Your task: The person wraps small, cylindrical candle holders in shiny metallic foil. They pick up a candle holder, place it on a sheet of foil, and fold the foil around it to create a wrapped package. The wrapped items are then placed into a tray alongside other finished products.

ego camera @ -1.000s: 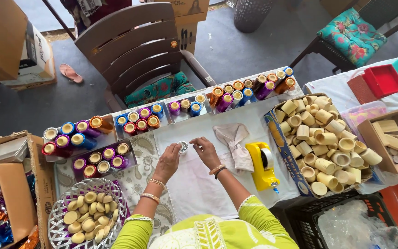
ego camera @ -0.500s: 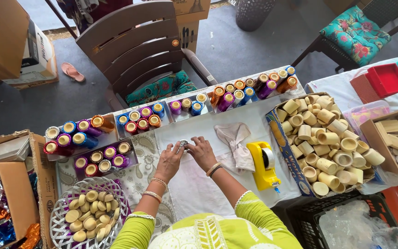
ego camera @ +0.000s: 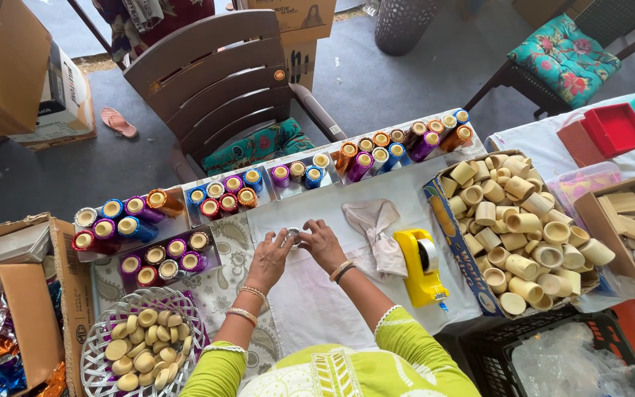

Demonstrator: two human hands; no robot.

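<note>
White cloth [ego camera: 310,301] covers our work table, with a brown chair [ego camera: 214,81] pushed up on the far side and cardboard boxes around us. Our left hand [ego camera: 270,257] and right hand [ego camera: 323,242] meet over the cloth, fingertips pinched together on one small shiny piece [ego camera: 292,234]; it is too small for us to say what it is, perhaps a foil-wrapped cup. Both hands are closed on it, held just above the cloth near the trays. We judge the main risk to be a slip: the piece is tiny and gripped only at the fingertips, so it could drop and roll off toward the trays of coloured spools [ego camera: 148,235]. A careless elbow could also knock the yellow tape dispenser [ego camera: 420,268] just beside our right forearm, or tip the overfull box of plain cups [ego camera: 523,228], which is heaped above its rim. Counting: one dispenser, one folded rag [ego camera: 376,228], one white basket of discs [ego camera: 141,353] holding roughly twenty, about thirty-five wrapped spools across the trays, some forty plain cups in the box, one red tray [ego camera: 615,129], and one box of wooden blocks [ego camera: 630,220].
</note>
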